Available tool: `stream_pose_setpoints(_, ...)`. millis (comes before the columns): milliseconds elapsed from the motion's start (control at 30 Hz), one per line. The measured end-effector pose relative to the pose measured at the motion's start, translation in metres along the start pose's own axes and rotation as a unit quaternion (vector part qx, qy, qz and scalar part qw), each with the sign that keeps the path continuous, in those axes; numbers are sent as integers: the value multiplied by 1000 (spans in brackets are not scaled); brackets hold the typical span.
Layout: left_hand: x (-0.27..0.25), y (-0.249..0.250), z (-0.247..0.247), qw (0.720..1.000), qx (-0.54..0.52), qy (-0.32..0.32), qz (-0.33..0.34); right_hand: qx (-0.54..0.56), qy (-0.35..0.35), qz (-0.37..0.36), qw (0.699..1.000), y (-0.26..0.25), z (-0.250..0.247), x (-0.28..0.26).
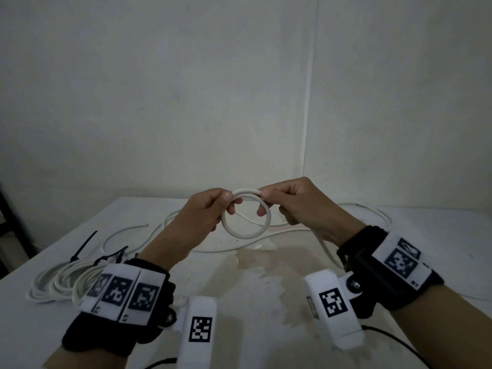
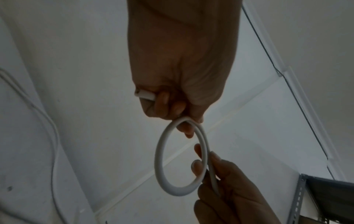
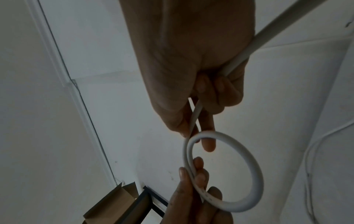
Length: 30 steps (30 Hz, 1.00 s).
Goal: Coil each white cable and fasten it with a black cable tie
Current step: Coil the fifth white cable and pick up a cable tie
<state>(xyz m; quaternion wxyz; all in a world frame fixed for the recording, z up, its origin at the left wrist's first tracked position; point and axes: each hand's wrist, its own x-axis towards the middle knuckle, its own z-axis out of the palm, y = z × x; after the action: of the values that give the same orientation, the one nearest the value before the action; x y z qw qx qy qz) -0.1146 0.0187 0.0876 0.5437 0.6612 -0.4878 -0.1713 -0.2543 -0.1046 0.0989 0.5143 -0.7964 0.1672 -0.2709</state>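
Observation:
A small loop of white cable (image 1: 246, 233) hangs above the table between both hands. My left hand (image 1: 213, 206) pinches the loop's top left, with the cable's end (image 2: 143, 95) poking out by its fingers. My right hand (image 1: 282, 201) pinches the loop's top right, and the cable runs on through that fist (image 3: 249, 50) and down toward the table. The same loop shows in the left wrist view (image 2: 162, 174) and the right wrist view (image 3: 247, 166). Black cable ties (image 1: 82, 249) lie at the table's left.
Coiled white cable (image 1: 58, 283) lies at the front left of the white table (image 1: 266, 302). More loose cable (image 1: 186, 246) snakes across the back of the table under my hands. A dark rack (image 2: 329, 197) and a cardboard piece (image 3: 113, 203) stand off the table.

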Motion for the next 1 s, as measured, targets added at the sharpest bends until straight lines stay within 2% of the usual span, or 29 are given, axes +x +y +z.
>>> stream_pose_setpoints(433,5,-6,-3,997,75,17,22,20,70,-19,997,10,4,4)
stream_pose_setpoints(567,5,-8,-1,995,88,39,22,-28,72,-57,995,16,8,2)
stream_pose_setpoints(667,2,-5,4,996,87,27,5,-57,99,-77,990,21,7,5)
stream_pose_setpoints(767,2,1,2,996,73,11,-41,-57,112,-71,989,27,6,6)
stream_pose_setpoints(867,2,2,-8,995,18,-38,-88,-69,114,-67,989,31,5,6)
stream_pose_setpoints(1000,-4,5,-12,977,-148,-77,-132,-76,116,-75,987,29,6,5)
